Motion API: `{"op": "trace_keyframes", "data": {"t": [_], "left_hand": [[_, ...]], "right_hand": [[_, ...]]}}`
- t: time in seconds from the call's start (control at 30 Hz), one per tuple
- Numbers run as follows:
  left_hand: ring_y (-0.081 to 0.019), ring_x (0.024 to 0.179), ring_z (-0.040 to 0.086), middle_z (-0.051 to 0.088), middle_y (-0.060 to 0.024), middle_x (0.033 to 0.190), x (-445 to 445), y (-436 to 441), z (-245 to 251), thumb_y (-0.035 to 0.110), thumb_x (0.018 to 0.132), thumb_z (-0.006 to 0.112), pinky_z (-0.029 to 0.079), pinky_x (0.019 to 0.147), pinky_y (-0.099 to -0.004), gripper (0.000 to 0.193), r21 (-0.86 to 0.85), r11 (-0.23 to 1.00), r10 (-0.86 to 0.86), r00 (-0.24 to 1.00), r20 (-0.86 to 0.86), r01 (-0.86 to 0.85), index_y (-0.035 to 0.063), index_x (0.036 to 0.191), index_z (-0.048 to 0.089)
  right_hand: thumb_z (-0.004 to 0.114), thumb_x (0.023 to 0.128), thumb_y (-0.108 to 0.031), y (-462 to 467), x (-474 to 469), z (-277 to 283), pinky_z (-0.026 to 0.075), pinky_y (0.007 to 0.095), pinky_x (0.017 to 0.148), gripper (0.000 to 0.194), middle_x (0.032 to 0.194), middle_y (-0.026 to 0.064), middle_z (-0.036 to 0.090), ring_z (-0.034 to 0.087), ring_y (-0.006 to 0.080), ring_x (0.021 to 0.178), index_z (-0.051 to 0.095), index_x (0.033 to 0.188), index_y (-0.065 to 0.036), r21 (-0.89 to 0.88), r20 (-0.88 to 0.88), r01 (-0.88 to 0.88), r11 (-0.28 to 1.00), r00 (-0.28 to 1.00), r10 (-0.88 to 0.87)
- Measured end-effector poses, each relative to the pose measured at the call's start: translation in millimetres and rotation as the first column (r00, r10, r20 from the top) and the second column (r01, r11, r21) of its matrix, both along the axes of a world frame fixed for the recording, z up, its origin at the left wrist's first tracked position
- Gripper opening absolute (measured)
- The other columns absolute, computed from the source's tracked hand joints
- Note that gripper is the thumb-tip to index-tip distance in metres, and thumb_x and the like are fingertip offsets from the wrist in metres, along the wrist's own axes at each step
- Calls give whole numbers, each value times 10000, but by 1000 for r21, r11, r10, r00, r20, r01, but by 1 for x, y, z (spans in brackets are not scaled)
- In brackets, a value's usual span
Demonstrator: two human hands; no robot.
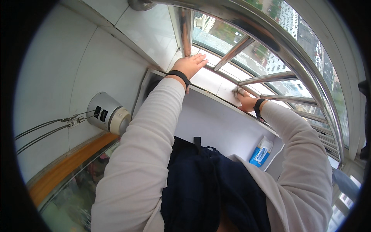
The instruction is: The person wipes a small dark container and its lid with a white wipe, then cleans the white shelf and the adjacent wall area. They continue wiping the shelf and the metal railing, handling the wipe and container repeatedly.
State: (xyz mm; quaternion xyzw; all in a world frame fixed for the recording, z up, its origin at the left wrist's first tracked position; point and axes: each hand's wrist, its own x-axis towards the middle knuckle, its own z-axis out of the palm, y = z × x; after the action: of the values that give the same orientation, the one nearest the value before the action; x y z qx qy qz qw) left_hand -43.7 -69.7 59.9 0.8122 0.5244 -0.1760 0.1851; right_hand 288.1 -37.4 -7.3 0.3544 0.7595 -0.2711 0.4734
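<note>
My left hand [193, 65] is stretched out flat beside the foot of a metal railing post [187, 34], above the white tiled sill [207, 79]. Nothing shows in it, and its underside is hidden. Farther right, my right hand [246, 102] reaches down to the same sill, with a crumpled greyish cloth [236, 91] at its fingertips. The cloth lies against the tile close to the railing's bottom rail [252, 91]. My right fingers are partly hidden by the hand itself. Both wrists wear black bands.
A curved metal handrail [278, 40] and slanted bars stand before the window. Below the sill, a blue-and-white wipes pack [261, 152] rests in a pale recess [211, 116]. At left are a silver-and-cream device [107, 113] with wires [43, 130] and a wooden edge [75, 156].
</note>
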Motion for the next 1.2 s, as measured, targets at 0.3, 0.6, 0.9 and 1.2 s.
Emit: {"op": "trace_keyframes", "data": {"t": [0.3,0.6,0.9,1.2], "left_hand": [[-202,1516,165,143,-39,1653,-1,0,-4,241,310,1021,320,1188,-305,1528,15,1000,6,1000,10,-6,147,1570,160],[-183,1516,166,141,-25,1655,-2,-1,-3,221,316,1020,337,1176,-299,1515,-1,999,38,999,34,-38,150,1569,172],[-166,1510,187,164,-5,1651,-5,-3,-9,204,295,1015,347,1164,-283,1492,44,998,47,995,92,-51,157,1557,221],[-165,1504,206,172,-4,1649,-5,-2,-20,204,321,1009,366,1145,-284,1455,68,997,35,997,70,-40,158,1552,234]], "right_hand": [[561,884,-429,8,-57,13,161,368,1229,983,1612,289,120,141,368,1514,32,1549,65,103,-91,27,994,996,-18],[545,905,-596,2,-107,-4,94,475,1224,996,1589,347,99,46,448,1506,117,1557,24,183,-273,287,940,934,-231],[559,875,-661,-3,-132,-16,56,541,1202,1021,1573,376,-123,-48,536,1475,91,1597,-111,448,-196,263,855,961,-193],[538,877,-715,7,-115,7,190,424,1206,1137,1548,336,257,181,418,1493,22,1558,35,46,-227,321,946,926,-303]]}}
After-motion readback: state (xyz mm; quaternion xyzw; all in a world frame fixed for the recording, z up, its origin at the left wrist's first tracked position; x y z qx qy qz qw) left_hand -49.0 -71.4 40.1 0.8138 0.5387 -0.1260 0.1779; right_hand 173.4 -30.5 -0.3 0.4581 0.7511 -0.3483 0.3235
